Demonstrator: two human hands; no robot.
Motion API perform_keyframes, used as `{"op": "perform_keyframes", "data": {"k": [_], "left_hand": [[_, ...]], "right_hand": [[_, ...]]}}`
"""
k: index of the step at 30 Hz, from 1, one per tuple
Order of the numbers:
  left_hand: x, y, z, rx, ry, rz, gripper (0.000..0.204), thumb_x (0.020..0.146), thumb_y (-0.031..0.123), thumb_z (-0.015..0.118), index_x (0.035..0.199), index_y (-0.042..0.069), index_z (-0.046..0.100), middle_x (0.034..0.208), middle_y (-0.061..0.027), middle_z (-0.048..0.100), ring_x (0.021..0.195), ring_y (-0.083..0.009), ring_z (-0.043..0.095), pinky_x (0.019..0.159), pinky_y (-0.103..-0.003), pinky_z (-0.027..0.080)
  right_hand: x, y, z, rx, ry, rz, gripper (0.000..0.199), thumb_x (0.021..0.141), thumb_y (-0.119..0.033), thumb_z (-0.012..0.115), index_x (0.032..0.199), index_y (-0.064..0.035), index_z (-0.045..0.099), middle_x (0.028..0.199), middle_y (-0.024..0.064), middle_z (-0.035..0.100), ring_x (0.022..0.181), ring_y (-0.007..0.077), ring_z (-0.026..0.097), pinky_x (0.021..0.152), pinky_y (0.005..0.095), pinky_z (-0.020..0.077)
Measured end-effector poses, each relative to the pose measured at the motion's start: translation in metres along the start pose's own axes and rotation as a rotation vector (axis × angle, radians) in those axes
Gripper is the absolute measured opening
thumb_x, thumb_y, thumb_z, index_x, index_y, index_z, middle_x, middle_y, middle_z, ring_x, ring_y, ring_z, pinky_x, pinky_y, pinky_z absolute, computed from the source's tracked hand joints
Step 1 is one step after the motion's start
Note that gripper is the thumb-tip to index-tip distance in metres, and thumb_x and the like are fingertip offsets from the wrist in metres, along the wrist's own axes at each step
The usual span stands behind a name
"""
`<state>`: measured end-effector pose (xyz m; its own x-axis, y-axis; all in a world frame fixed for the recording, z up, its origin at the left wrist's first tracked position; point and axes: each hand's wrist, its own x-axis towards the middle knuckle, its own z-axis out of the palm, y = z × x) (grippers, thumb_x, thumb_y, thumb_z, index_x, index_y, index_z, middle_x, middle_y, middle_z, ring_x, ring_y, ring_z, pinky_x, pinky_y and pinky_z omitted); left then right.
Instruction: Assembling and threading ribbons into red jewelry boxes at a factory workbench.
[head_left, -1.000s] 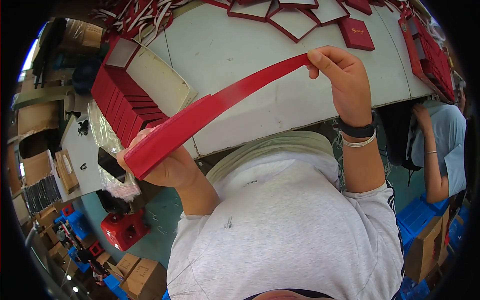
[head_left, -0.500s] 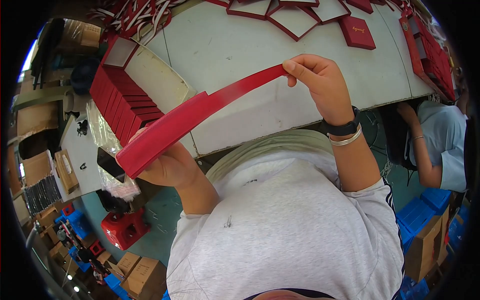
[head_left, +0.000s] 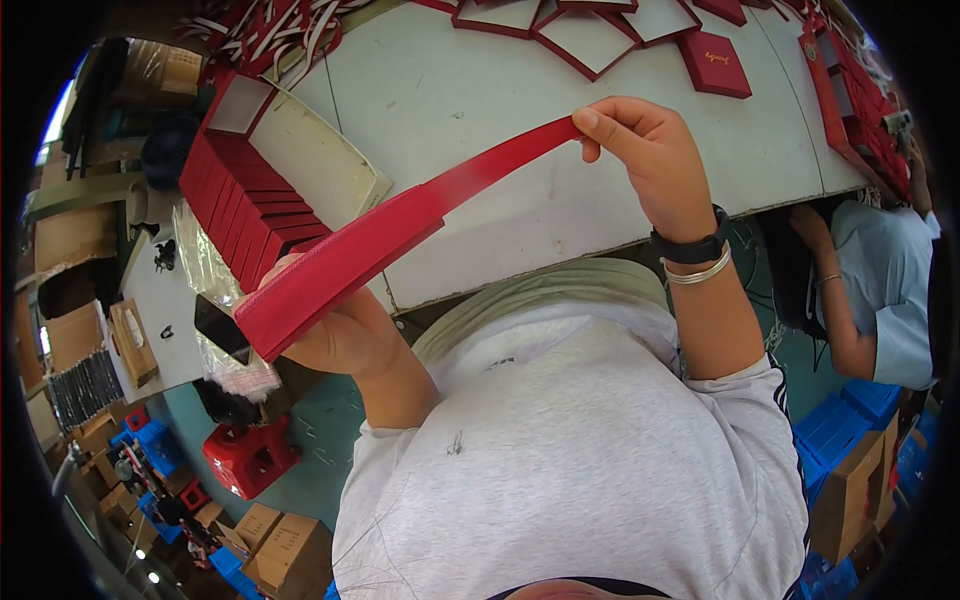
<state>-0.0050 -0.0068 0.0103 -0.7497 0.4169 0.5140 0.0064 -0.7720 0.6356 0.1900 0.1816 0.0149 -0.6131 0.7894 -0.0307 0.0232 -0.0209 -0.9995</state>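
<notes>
Both my hands hold a long red strip above the pale worktable's near edge.

My left hand (head_left: 335,335) is mostly hidden behind the strip's (head_left: 400,225) wide textured end; I see it wrapped under, lower left of centre. The worktable (head_left: 500,110) fills the upper frame, with a stack of red box sleeves (head_left: 245,210) at upper left and flat red-edged pieces (head_left: 590,35) cut off at the top. Another person's arm (head_left: 840,300) shows at right. My right hand (head_left: 645,155), raised at upper centre, pinches the strip's narrow smooth end between thumb and fingers.
</notes>
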Motion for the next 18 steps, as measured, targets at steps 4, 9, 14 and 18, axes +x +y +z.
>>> {"op": "perform_keyframes", "data": {"k": [4, 9, 14, 18], "left_hand": [[0.000, 0.000, 0.002, 0.029, -0.001, 0.008, 0.027, 0.088, 0.029, 0.057, 0.105, 0.008, 0.060, 0.099, -0.0105, 0.063, 0.090, -0.0254, 0.062, 0.081, -0.047, 0.053], [-0.001, -0.001, 0.004, -0.014, -0.010, 0.005, 0.026, 0.088, 0.028, 0.057, 0.105, 0.010, 0.061, 0.098, -0.0093, 0.063, 0.092, -0.0238, 0.062, 0.081, -0.048, 0.053], [0.000, -0.001, 0.002, -0.022, -0.002, -0.025, 0.025, 0.088, 0.026, 0.057, 0.105, 0.009, 0.060, 0.097, -0.0094, 0.064, 0.091, -0.0230, 0.063, 0.081, -0.047, 0.053], [0.000, -0.002, 0.005, 0.020, -0.029, -0.014, 0.022, 0.088, 0.022, 0.057, 0.106, 0.009, 0.060, 0.099, -0.0105, 0.063, 0.091, -0.0241, 0.062, 0.081, -0.046, 0.054]], "right_hand": [[0.000, -0.005, -0.001, -0.015, -0.008, -0.005, 0.019, 0.085, -0.021, 0.063, 0.086, -0.0024, 0.068, 0.068, 0.0006, 0.062, 0.066, 0.0067, 0.054, 0.063, 0.0206, 0.0404], [-0.002, 0.002, 0.005, 0.003, -0.020, 0.034, 0.020, 0.084, -0.022, 0.063, 0.086, -0.0023, 0.067, 0.068, 0.0005, 0.061, 0.065, 0.0067, 0.054, 0.063, 0.0205, 0.0405], [-0.001, 0.007, 0.010, -0.011, -0.027, 0.060, 0.020, 0.084, -0.022, 0.063, 0.085, -0.0022, 0.067, 0.067, 0.0002, 0.061, 0.064, 0.0065, 0.054, 0.062, 0.0205, 0.0401], [-0.006, 0.016, 0.020, 0.026, -0.061, 0.089, 0.021, 0.084, -0.023, 0.063, 0.083, -0.0025, 0.067, 0.065, -0.0004, 0.060, 0.062, 0.0058, 0.051, 0.060, 0.0209, 0.0382]]}}
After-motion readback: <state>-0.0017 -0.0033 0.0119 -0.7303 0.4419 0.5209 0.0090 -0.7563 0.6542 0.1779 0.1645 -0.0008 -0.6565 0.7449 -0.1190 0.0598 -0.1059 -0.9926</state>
